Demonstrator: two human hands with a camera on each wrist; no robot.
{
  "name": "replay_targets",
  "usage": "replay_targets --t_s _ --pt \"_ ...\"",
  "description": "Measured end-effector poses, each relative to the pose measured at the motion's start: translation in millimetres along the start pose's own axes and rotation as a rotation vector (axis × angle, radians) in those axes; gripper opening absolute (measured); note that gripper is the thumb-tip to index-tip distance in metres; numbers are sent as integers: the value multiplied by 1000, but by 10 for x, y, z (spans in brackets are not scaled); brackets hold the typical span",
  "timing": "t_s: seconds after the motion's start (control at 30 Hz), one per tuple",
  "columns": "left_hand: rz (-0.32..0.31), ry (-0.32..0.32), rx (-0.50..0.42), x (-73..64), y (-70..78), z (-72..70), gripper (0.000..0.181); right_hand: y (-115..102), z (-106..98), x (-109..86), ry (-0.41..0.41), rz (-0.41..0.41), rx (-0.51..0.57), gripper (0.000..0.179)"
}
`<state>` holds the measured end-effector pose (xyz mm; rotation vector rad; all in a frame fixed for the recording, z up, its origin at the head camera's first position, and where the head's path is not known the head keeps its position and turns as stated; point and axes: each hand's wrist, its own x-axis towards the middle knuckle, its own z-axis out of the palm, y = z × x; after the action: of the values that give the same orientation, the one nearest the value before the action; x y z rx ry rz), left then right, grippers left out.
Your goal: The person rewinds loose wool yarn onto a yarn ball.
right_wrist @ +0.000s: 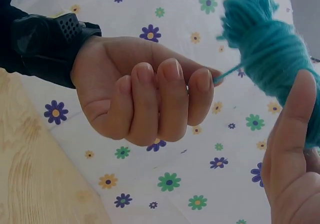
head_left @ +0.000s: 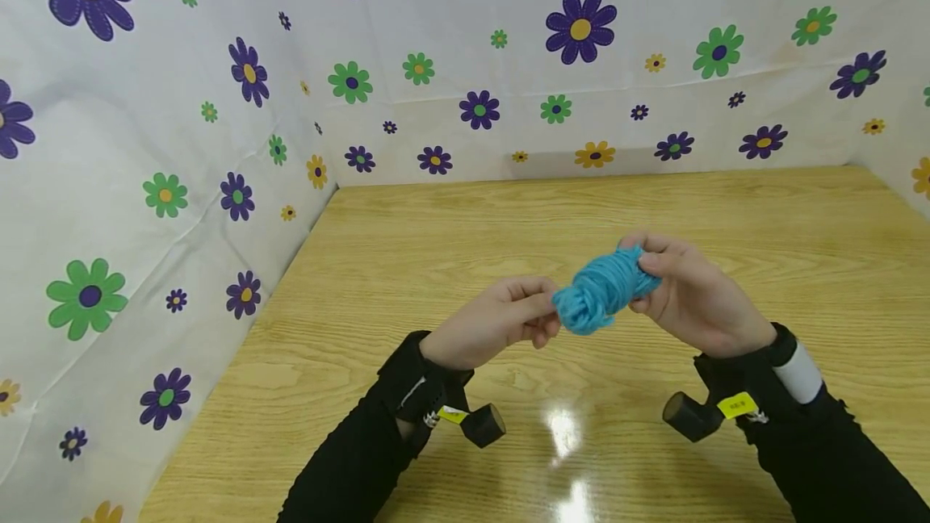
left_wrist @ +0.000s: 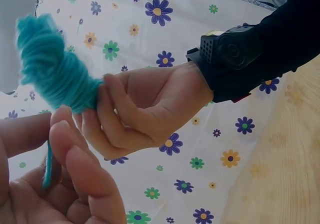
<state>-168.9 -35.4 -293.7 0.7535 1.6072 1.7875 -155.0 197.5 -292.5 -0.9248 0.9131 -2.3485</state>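
Observation:
A bundle of blue yarn (head_left: 605,287) is held above the wooden table, slanting up to the right. My right hand (head_left: 690,293) grips its upper right end between thumb and fingers. At the other end, my left hand (head_left: 501,317) pinches a single strand of the yarn between thumb and forefinger. In the right wrist view that strand (right_wrist: 229,74) runs taut from the left fingertips to the wound yarn (right_wrist: 275,54). A short tail of the strand (left_wrist: 48,169) hangs below the left fingers in the left wrist view.
The wooden table (head_left: 436,232) lies under both hands, with light glaring off its near part. A white cloth with printed flowers (head_left: 450,47) hangs behind it and along the left side. Each wrist wears a black strap with a small camera (head_left: 483,424).

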Motion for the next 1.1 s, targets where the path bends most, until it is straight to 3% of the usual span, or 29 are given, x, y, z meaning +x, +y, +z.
replay_targets --t_s 0.13,0.3,0.47,0.6,0.87,1.1 --pt "24 3 64 -13 30 -5 20 -7 -14 -4 -91 64 -118 22" --pt "69 35 266 -33 39 2 18 -14 -16 -8 -123 165 -372 18" --pt "99 117 434 -49 38 14 16 -7 11 -7 -30 204 -647 17" --pt "132 193 535 -54 29 8 17 9 30 -4 77 199 -780 14" --pt "204 330 723 -32 -33 -12 22 101 33 25 314 142 -843 10" --pt "308 388 846 -5 -80 -1 25 223 71 74 514 65 -1015 24"
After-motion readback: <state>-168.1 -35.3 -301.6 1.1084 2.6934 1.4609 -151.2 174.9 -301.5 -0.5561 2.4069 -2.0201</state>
